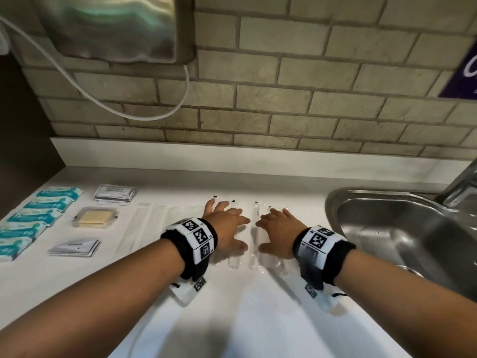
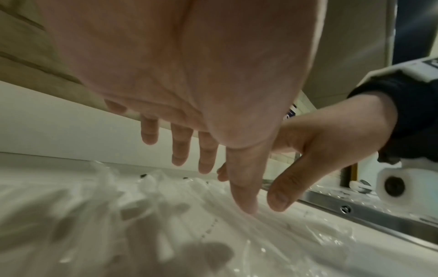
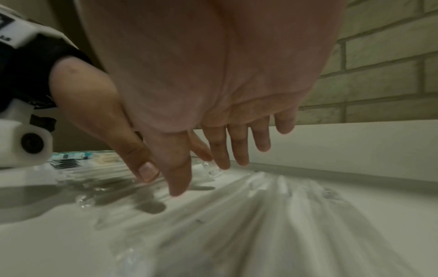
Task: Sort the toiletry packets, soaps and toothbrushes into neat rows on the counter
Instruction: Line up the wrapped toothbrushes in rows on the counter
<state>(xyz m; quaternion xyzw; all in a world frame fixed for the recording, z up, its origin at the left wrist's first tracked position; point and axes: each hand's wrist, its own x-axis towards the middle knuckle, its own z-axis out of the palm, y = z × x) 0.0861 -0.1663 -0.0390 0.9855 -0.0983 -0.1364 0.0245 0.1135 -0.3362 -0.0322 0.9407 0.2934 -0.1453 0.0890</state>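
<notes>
Clear-wrapped toothbrushes point(image 1: 254, 236) lie side by side on the white counter point(image 1: 232, 319). My left hand point(image 1: 227, 226) is spread flat over the ones at centre, fingers straight. My right hand point(image 1: 276, 228) is spread the same way just to its right, thumbs nearly meeting. In the left wrist view my left hand point(image 2: 201, 168) hovers low over crinkled wrappers point(image 2: 166, 215); its thumb tip touches plastic. The right wrist view shows my right hand point(image 3: 213, 161) over more wrappers point(image 3: 260, 206). Further wrapped toothbrushes point(image 1: 152, 223) lie left of my hands.
At far left is a row of teal packets point(image 1: 33, 218). Beside it sit two stacks of grey sachets point(image 1: 114, 193) point(image 1: 74, 247) and a yellow soap point(image 1: 94, 217) in a clear case. A steel sink point(image 1: 402, 228) borders the right. A brick wall point(image 1: 284, 99) stands behind.
</notes>
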